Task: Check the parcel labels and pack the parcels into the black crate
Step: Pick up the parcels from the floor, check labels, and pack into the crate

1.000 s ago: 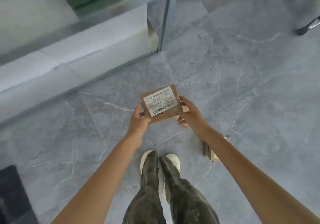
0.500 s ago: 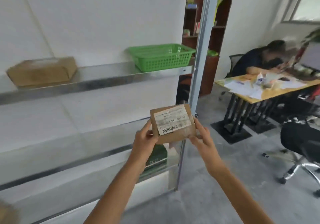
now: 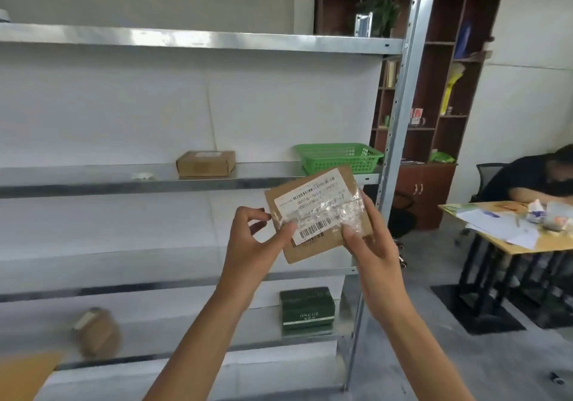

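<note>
The flat brown cardboard parcel [image 3: 338,183] is in the air in front of a galvanised steel shelf rack [image 3: 400,121], level with its middle shelf [image 3: 93,185]. Its labelled face is towards the camera. Its long axis is tilted and rises to the right, and the barcode sits along the lower edge.

A strip of crinkled clear tape crosses the white label [image 3: 310,205]. The left hand [image 3: 251,245] pinches the parcel's left edge with the thumb on the label. The right hand [image 3: 372,245] grips the right edge, thumb in front and fingers behind.

On the shelf behind stand a small cardboard box [image 3: 205,163] and a green plastic mesh basket [image 3: 339,157]. A dark green box [image 3: 307,309] sits lower down (its lettering is too small to read with confidence).

To the right of the rack's upright, bare grey floor [image 3: 434,354] runs to a wooden desk [image 3: 527,247], where a person [image 3: 527,180] sits.
</note>
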A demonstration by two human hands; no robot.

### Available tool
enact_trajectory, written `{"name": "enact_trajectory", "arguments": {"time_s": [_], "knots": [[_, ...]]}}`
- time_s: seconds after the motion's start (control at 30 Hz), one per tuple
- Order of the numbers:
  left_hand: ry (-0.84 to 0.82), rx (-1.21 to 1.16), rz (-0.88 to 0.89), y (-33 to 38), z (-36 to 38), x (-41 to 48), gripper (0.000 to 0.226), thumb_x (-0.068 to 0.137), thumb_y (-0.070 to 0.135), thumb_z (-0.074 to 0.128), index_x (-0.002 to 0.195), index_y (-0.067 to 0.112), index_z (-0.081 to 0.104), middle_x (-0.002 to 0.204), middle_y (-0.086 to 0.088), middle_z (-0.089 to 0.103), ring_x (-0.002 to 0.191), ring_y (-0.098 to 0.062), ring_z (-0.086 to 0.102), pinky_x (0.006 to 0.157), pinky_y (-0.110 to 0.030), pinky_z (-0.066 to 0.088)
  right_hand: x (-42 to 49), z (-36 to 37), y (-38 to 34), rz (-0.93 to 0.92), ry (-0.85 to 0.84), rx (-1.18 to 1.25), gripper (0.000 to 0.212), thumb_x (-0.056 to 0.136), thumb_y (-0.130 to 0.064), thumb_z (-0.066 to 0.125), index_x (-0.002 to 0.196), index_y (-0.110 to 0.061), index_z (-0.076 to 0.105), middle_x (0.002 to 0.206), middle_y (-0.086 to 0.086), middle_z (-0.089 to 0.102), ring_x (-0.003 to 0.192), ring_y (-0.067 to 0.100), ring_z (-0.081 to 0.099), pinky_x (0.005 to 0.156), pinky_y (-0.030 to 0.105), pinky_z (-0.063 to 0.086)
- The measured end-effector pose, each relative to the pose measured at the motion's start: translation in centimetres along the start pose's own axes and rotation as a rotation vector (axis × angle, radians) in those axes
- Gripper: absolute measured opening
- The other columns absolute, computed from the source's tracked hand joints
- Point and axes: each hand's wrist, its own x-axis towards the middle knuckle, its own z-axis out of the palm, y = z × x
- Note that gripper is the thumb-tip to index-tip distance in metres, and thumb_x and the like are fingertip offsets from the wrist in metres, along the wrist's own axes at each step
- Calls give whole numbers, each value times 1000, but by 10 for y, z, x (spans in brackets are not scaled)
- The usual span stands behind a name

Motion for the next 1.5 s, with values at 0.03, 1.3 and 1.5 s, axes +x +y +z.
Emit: {"name": "enact_trajectory", "arguments": {"time_s": [0.03, 1.3, 1.5], "knots": [[1, -51, -22, 3, -7, -11, 56, 57, 51, 75, 97, 27, 44, 112, 14, 62, 105, -1, 59, 64, -11, 51, -7, 3, -6, 9, -22, -12, 51, 85, -35, 67, 131, -42, 48, 130, -8, 58, 120, 13, 56, 95, 33, 51], [604, 184, -38, 28, -518, -386, 47, 65, 48, 73, 101, 23, 57, 94, 17, 67, 86, -2, 65, 60, -16, 51, -358, 484, -95, 399, -472, 308, 45, 77, -54, 54, 116, -33, 50, 119, -1, 64, 109, 19, 63, 86, 41, 52], [709, 248, -64, 9, -589, -393, 37, 70, 43, 72, 94, 23, 52, 91, 27, 65, 86, 1, 64, 58, -18, 53, -375, 559, -82, 418, -632, 230, 49, 71, -48, 61, 117, -39, 45, 118, -8, 62, 94, 4, 68, 65, 19, 55]]}}
